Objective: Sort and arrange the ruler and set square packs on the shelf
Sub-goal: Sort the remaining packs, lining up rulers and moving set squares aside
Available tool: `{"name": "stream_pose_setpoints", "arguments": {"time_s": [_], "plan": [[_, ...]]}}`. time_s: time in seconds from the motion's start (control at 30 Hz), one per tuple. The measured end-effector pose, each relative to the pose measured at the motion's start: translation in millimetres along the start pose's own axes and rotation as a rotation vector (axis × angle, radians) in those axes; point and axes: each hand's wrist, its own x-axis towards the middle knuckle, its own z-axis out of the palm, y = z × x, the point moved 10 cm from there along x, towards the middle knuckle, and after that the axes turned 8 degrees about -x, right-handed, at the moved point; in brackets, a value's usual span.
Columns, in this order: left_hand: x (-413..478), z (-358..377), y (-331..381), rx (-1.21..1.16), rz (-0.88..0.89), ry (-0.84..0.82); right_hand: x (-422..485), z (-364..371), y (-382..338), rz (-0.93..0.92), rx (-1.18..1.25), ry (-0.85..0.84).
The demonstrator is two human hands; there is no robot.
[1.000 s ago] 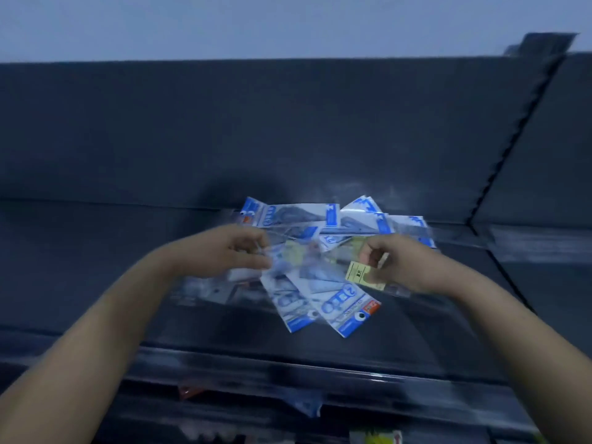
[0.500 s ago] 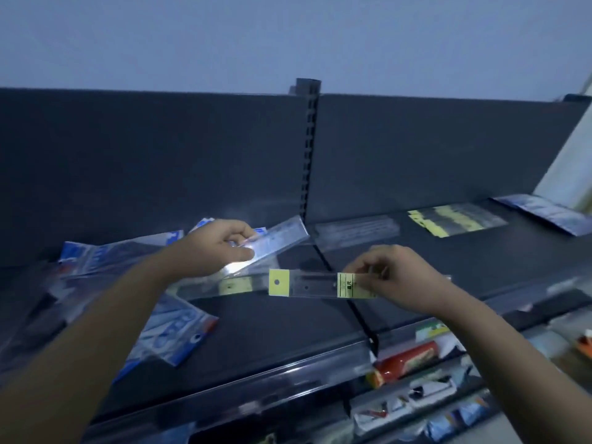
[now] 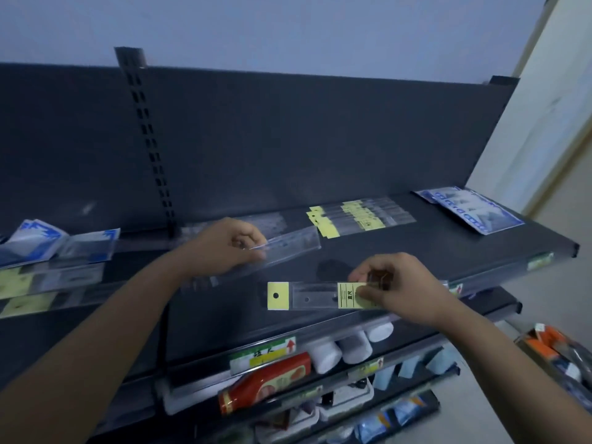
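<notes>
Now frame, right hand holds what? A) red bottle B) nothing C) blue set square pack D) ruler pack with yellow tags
D: the right hand pinches the yellow-tagged ruler pack by its labelled end, while the left hand grips a separate clear ruler pack.

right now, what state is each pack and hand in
left hand, gripping one end of the clear ruler pack
right hand, pinching the yellow-label ruler pack, held level
yellow-label ruler pile, lying fanned on the shelf
right blue set square packs, flat at the shelf's right end
left blue packs, jumbled and overlapping
</notes>
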Motion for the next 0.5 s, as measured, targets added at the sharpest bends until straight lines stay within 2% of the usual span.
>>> {"name": "stream_pose_setpoints", "arguments": {"time_s": [0.17,0.5], "plan": [[44,14,8,-0.026,-0.003,0.036,25,-17,44,0.014,0.065,0.014],[136,38,21,-0.083,0.029,-0.060,100,-33,110,0.015,0.093,-0.027]]}}
